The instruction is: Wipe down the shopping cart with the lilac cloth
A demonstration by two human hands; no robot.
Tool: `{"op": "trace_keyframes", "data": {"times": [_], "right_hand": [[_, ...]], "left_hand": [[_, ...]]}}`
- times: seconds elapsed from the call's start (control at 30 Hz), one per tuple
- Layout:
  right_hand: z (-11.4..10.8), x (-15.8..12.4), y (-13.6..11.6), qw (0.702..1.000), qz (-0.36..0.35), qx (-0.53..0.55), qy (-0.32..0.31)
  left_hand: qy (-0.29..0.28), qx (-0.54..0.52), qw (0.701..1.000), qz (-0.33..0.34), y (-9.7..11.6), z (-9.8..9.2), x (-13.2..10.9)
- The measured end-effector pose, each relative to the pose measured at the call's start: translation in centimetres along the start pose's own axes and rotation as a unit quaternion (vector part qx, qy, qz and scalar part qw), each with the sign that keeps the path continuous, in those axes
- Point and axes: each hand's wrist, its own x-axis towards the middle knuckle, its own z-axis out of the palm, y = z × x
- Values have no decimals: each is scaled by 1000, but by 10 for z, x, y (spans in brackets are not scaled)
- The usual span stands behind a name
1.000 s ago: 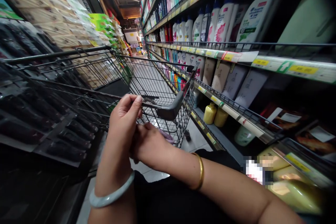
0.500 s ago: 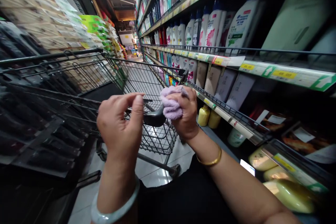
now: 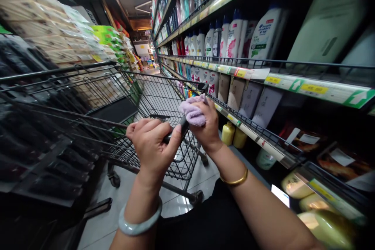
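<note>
In front of me stands a black wire shopping cart (image 3: 113, 115), its basket stretching ahead and to the left. My left hand (image 3: 154, 142) is closed round the cart's dark handle (image 3: 183, 123), thumb pointing along it. A fluffy light purple cloth (image 3: 193, 112) is bunched in the fist of my right hand (image 3: 209, 127), at the right part of the handle. The cloth touches the handle and hides part of it. A pale bangle (image 3: 140, 220) circles my left wrist, and a gold one (image 3: 236, 179) my right.
Shelves on the right hold shampoo bottles (image 3: 234, 35) behind a rail of price labels (image 3: 310, 88). Stacked packages (image 3: 38, 19) line the left side. The aisle runs ahead between them over a tiled floor (image 3: 102, 209). Yellow bottles (image 3: 227, 133) stand low on the right.
My left hand has moved right and down, going from raised and loosely curled to wrapped round the handle. My right hand keeps the cloth at the handle. The view has tilted slightly.
</note>
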Motion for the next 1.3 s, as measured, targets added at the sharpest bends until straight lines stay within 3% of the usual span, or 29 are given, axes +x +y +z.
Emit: {"op": "trace_keyframes", "data": {"times": [0.2, 0.5, 0.57, 0.7, 0.77, 0.83, 1.0, 1.07, 1.17, 1.3], "right_hand": [[13, 9, 21, 996, 66, 5, 66], [17, 18, 6, 988, 93, 56, 111], [20, 14, -12, 992, 83, 40, 91], [27, 9, -56, 1000, -2, 18, -20], [29, 9, -63, 998, -21, 25, -53], [29, 10, -53, 999, 3, 24, -37], [25, -5, -13, 988, 114, -37, 96], [26, -16, -15, 987, 113, -59, 96], [30, -26, -38, 993, 89, -38, 72], [33, -27, -58, 1000, 24, 8, 6]], "left_hand": [[-2, -36, 999, -2, -3, -10, -4], [-22, -78, 997, -14, -14, -31, -12], [-23, -84, 996, -17, -19, -34, -12], [-21, -83, 996, -30, -31, -36, -11], [-23, -81, 995, -47, -38, -38, -11], [-26, -83, 994, -63, -45, -39, -11], [-3, -105, 991, -80, -56, -41, -14], [5, -84, 993, -81, -56, -43, -15], [-3, -9, 997, -79, -53, -44, -14], [-37, 40, 993, -106, -53, -41, -14]]}}
